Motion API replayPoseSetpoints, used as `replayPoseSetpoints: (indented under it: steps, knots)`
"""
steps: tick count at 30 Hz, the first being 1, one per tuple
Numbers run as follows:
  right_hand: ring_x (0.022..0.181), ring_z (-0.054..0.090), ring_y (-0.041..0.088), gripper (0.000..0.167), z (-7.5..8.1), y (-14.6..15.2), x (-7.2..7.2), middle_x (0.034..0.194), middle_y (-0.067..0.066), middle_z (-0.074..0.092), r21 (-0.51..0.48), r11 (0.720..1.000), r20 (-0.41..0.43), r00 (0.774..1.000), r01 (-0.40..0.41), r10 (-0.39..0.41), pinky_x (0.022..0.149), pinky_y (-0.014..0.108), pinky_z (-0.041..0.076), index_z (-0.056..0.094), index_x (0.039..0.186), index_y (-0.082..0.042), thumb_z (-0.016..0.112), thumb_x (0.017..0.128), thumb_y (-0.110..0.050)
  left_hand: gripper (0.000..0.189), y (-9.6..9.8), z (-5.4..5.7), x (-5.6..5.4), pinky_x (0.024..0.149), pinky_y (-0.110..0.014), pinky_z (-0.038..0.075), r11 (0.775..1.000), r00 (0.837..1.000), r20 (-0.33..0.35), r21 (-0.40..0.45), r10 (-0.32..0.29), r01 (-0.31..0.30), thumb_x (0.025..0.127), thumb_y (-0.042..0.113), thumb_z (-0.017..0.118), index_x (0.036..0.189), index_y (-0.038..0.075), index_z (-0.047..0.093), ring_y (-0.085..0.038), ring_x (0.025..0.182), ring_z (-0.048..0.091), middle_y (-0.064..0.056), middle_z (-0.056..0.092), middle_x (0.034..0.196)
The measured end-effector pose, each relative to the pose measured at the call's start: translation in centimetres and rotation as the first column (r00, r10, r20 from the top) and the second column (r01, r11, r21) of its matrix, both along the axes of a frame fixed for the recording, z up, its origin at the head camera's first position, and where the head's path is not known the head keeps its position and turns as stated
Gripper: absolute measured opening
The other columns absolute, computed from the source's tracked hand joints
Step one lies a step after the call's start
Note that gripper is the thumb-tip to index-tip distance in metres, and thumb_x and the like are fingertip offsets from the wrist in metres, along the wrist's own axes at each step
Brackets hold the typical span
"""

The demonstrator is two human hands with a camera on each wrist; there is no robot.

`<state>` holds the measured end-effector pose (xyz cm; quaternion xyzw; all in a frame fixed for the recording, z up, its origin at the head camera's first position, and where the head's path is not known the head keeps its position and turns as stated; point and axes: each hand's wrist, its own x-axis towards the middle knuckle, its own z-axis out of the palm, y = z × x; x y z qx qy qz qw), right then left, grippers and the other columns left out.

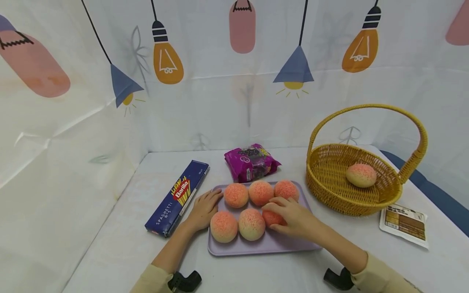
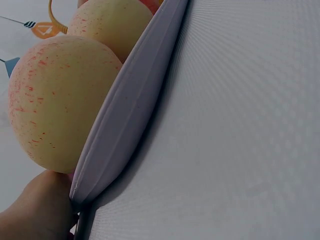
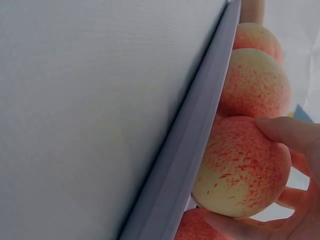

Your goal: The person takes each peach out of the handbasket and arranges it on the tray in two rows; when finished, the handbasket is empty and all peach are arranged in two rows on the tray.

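A pale purple tray (image 1: 264, 248) bears several peaches, pinkish red over cream, in two rows. My right hand (image 1: 293, 217) curls its fingers and thumb round the front-row peach on the right (image 1: 272, 219). The right wrist view shows that same peach (image 3: 242, 170) between thumb and fingers, close to the tray's rim. My left hand (image 1: 205, 209) rests at the tray's left edge, beside the front-left peach (image 1: 224, 226). In the left wrist view, part of the left hand (image 2: 42, 207) is at the tray edge (image 2: 125, 110); its fingertips are hidden there.
A yellow wicker basket (image 1: 326, 199) with one peach (image 1: 361, 175) in it stands at the right. Near it lies a brown-and-white packet (image 1: 404, 224). A blue spaghetti box (image 1: 177, 199) lies left of the tray, and a purple snack bag (image 1: 252, 162) behind it.
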<state>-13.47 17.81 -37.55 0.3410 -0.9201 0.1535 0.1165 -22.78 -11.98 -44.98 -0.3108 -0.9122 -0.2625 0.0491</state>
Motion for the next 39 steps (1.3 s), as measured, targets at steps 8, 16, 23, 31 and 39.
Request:
replayPoseSetpoints:
  steps: [8, 16, 23, 31, 39]
  knots:
    - [0.108, 0.051, 0.031, 0.056, 0.2, 0.0, 0.3, 0.120, 0.013, 0.052, -0.019, 0.995, 0.092, 0.991, 0.097, -0.095, 0.088, 0.047, 0.043, 0.055, 0.125, -0.013, 0.075, 0.074, -0.025, 0.041, 0.2, 0.2, -0.2, 0.101, -0.054, 0.021, 1.000, 1.000, -0.021, 0.000, -0.003, 0.003, 0.092, 0.012, 0.044, 0.132, 0.006, 0.047, -0.036, 0.129, 0.030, -0.011, 0.040, 0.140]
    - [0.109, 0.051, 0.032, 0.058, 0.7, 0.5, 0.5, 0.122, 0.015, 0.051, -0.014, 0.985, 0.132, 0.977, 0.172, -0.168, 0.089, 0.048, 0.043, 0.054, 0.127, -0.015, 0.074, 0.075, -0.029, 0.041, 0.1, 0.0, -0.2, 0.103, -0.053, 0.019, 1.000, 1.000, -0.006, -0.002, 0.000, 0.000, 0.093, 0.013, 0.044, 0.133, 0.009, 0.046, -0.035, 0.130, 0.029, -0.010, 0.039, 0.141]
    - [0.102, 0.055, 0.026, 0.056, 0.6, 0.5, 0.6, 0.117, 0.012, 0.053, -0.018, 0.982, 0.135, 0.974, 0.186, -0.182, 0.084, 0.045, 0.047, 0.055, 0.125, -0.012, 0.075, 0.075, -0.028, 0.041, 0.1, -0.1, -0.1, 0.101, -0.055, 0.020, 1.000, 1.000, -0.011, 0.006, -0.002, 0.002, 0.092, 0.013, 0.045, 0.132, 0.006, 0.047, -0.037, 0.129, 0.030, -0.012, 0.039, 0.140]
    - [0.099, 0.056, 0.026, 0.053, 0.6, 0.5, 0.7, 0.115, 0.014, 0.054, -0.050, 0.984, 0.146, 0.976, 0.170, -0.162, 0.082, 0.045, 0.047, 0.055, 0.125, -0.011, 0.072, 0.078, -0.028, 0.041, 0.0, 0.1, 0.1, 0.102, -0.054, 0.019, 1.000, 1.000, -0.002, -0.003, -0.002, 0.002, 0.093, 0.013, 0.044, 0.133, 0.008, 0.047, -0.036, 0.130, 0.029, -0.011, 0.039, 0.141]
    - [0.105, 0.054, 0.026, 0.054, 1.4, 0.7, 0.6, 0.119, 0.010, 0.053, -0.057, 0.979, 0.188, 0.965, 0.194, -0.181, 0.086, 0.046, 0.046, 0.053, 0.126, -0.012, 0.072, 0.078, -0.027, 0.040, 0.0, 0.0, 0.1, 0.102, -0.054, 0.019, 1.000, 1.000, -0.003, 0.001, 0.003, -0.003, 0.093, 0.013, 0.044, 0.133, 0.009, 0.047, -0.036, 0.130, 0.029, -0.011, 0.039, 0.141]
